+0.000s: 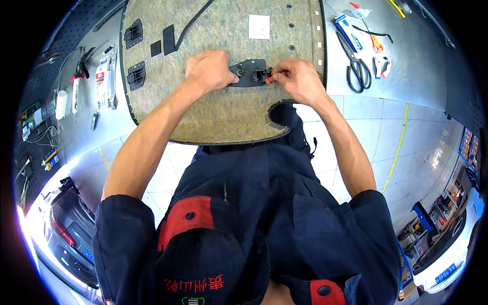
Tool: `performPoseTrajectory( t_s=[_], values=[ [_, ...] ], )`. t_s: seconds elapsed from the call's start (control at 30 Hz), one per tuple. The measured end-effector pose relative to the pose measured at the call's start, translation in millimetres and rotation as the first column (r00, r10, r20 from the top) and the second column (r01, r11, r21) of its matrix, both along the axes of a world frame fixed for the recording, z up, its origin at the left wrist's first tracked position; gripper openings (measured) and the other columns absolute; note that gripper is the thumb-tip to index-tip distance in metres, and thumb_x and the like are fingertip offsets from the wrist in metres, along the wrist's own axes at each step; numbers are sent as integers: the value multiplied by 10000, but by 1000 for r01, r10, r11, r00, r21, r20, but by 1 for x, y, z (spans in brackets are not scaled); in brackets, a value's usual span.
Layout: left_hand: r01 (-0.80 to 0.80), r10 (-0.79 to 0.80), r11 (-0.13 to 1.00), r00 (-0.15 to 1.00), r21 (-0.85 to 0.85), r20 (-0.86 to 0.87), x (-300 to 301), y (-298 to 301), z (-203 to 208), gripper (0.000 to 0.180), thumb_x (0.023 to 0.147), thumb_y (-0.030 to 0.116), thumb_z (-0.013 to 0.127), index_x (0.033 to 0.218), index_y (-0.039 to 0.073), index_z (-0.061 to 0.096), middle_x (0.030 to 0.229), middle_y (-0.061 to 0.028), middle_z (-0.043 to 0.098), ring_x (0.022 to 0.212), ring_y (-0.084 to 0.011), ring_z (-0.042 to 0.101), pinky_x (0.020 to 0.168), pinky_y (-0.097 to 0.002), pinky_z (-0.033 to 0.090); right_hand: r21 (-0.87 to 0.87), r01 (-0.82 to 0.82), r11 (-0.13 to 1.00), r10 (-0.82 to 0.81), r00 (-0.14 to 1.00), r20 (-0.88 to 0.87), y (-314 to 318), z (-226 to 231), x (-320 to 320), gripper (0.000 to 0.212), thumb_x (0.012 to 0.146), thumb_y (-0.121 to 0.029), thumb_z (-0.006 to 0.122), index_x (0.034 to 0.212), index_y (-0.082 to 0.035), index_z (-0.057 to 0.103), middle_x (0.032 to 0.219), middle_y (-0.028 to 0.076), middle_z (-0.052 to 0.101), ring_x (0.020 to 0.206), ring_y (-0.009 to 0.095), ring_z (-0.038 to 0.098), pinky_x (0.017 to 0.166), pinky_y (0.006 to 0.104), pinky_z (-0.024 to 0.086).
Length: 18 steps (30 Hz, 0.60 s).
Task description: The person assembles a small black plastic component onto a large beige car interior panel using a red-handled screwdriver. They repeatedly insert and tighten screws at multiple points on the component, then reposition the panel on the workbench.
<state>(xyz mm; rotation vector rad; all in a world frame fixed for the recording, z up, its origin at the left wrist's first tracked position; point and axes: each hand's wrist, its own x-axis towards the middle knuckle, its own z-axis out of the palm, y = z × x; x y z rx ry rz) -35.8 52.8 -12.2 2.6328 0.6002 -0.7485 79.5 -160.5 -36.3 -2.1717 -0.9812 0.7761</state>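
Note:
A large fibrous panel with a dark edge lies flat in front of me, with a rounded notch at its near right. On it rests a black plate carrying a small black mechanism with metal bits. My left hand is closed on the plate's left end, thumb pressed at its edge. At the plate's right end, my right hand pinches beside the mechanism, next to a small red piece. The fingers partly hide what they hold there.
Two black clips sit along the panel's left side, near dark pads and a white label. Black scissors and orange-handled scissors lie on the metal bench at right. A caulking gun is at left.

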Motion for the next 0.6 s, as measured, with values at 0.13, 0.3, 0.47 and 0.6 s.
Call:
performPoseTrajectory(
  t_s=[0.13,0.3,0.47,0.6],
  values=[
    [-10,10,1000,1000,-13,-5,1,1,-1,369,727,388,847,845,50,756,871,-173,743,901,-361,721,782,-467,547,28,19,999,-21,998,52,1,1,4,178,846,-127,670,954,-11,751,896,192,721,831,366,690,767,440,534],
    [-8,8,1000,1000,-11,-5,1,1,2,362,724,380,850,850,53,759,871,-172,744,898,-360,721,780,-460,548,-25,-32,999,32,999,8,0,-3,5,163,865,-121,689,964,-8,751,877,156,715,777,294,663,734,399,519],
    [-7,6,1000,998,-12,-66,4,0,3,358,720,374,858,825,47,758,851,-163,745,887,-345,726,782,-451,549,-46,-11,999,9,1000,-29,0,-4,6,163,875,-126,697,971,-5,751,862,143,712,762,268,659,734,385,518],
    [-14,14,1000,999,-10,-49,3,0,3,355,720,371,860,820,46,760,847,-161,746,885,-339,727,787,-451,549,-73,-44,996,41,998,-49,3,3,3,176,856,-100,650,959,4,747,859,172,723,792,319,686,767,421,530]
  ],
)
